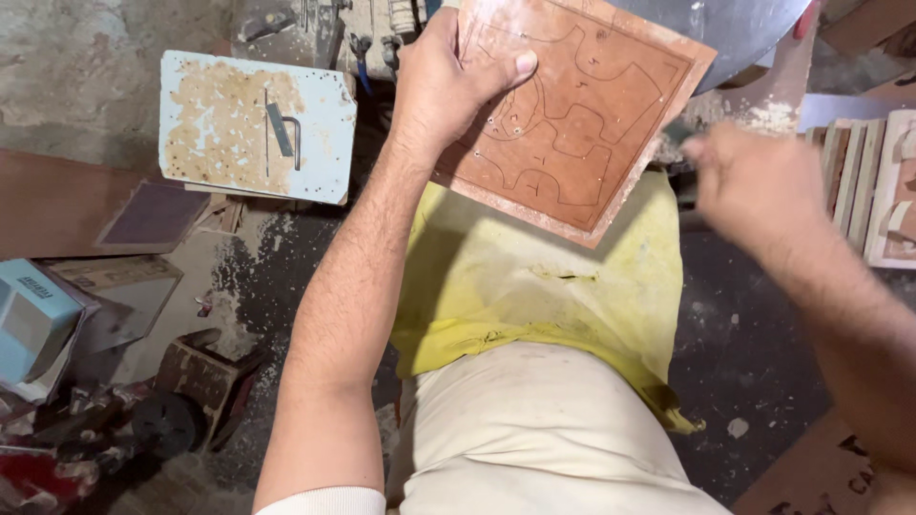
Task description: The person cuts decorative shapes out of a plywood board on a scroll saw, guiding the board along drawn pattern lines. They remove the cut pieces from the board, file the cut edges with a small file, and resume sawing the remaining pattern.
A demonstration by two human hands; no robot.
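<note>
My left hand (pixel 448 81) grips the left edge of a square reddish-brown wooden board (pixel 582 105), thumb pressed on its face. The board is tilted over my lap and bears drawn curved outlines and small drilled holes. My right hand (pixel 754 181) is blurred just right of the board's lower right edge, fingers curled; whether it holds anything cannot be seen. A yellow cloth (pixel 534 277) lies across my lap beneath the board.
A worn pale blue panel with a metal handle (pixel 258 124) lies at upper left. Stacked cut wooden pieces (pixel 878 186) stand at the right. A blue box (pixel 33 319) and scrap clutter sit at lower left. Sawdust covers the floor (pixel 744 353). A grey metal surface (pixel 744 29) shows at top right.
</note>
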